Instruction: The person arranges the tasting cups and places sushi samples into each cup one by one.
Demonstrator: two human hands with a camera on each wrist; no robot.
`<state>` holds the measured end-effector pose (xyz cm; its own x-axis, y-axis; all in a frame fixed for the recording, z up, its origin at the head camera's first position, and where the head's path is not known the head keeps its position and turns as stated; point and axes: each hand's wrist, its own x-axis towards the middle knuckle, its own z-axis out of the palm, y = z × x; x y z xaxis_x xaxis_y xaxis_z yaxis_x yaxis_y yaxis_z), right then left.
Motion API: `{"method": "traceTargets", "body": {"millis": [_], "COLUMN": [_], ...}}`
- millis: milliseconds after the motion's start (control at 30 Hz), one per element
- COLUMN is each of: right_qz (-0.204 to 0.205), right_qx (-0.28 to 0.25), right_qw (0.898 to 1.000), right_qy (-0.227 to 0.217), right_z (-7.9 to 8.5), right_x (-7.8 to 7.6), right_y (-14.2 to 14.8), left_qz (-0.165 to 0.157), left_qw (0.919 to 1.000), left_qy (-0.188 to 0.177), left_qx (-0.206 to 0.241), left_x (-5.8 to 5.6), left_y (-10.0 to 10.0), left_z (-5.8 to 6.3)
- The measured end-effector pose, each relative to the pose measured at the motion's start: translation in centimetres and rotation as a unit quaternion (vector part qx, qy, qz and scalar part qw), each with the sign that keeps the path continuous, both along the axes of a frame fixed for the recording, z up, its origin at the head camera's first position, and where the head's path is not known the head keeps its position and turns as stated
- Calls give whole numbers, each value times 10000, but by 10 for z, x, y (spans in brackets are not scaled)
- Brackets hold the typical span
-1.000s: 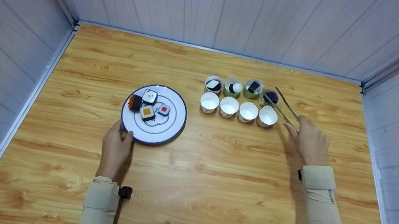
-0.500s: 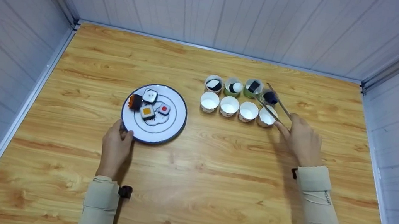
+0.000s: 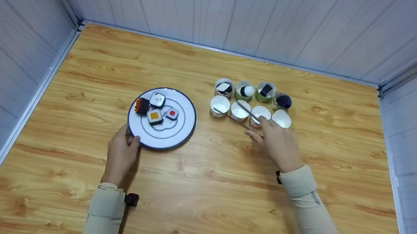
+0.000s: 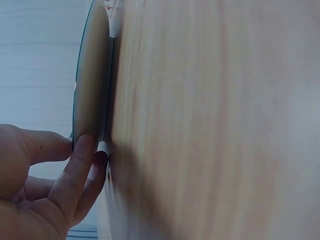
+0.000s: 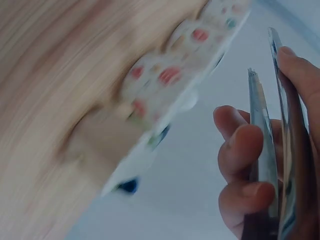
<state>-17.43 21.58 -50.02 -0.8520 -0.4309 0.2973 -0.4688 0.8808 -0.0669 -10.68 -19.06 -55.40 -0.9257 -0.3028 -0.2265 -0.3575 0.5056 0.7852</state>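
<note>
Near the middle of the tabletop (image 3: 223,184) I see my right hand (image 3: 280,145) gripping metal tongs (image 3: 239,113), fingers curled round both arms; the open tips reach over the front row of paper cups (image 3: 249,114), which look empty. Behind them, toward the far edge, stand four more cups (image 3: 253,92) holding dark and white pieces. Toward the left edge, my left hand (image 3: 121,153) pinches the near rim of the blue-edged plate (image 3: 180,129), thumb on top, fingers curled underneath, as the wrist view shows. On the plate lie four sushi pieces (image 3: 155,109). The right wrist view is blurred, though the tongs' arms stand apart
</note>
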Motion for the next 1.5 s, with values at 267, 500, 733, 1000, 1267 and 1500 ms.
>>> {"method": "traceTargets", "body": {"millis": [267, 500, 733, 1000, 1267, 1500], "right_qz": [365, 687, 546, 591, 685, 603], "right_qx": [293, 294, 469, 322, 223, 227], "right_qw": [9986, 9956, 9903, 9911, 9917, 9940], "right_qy": [-263, -561, -1189, -1152, -1069, -886], "right_z": [-5, -15, -19, -27, -29, -22], "right_x": [0, -6, -10, -11, -9, -4], "right_y": [-54, -91, -108, -115, -113, -101], "left_qz": [16, 52, 25, -32, -8, 52], "left_qw": [9996, 9992, 9994, 10000, 9997, 9991], "left_qy": [-253, -391, -332, -87, -206, -397], "left_qx": [90, 101, 64, 21, 116, 167], "left_x": [-3, -4, -3, 0, -1, -2], "left_y": [0, 0, 1, 1, 1, 0], "left_z": [2, 3, 3, 2, 2, 3]}}
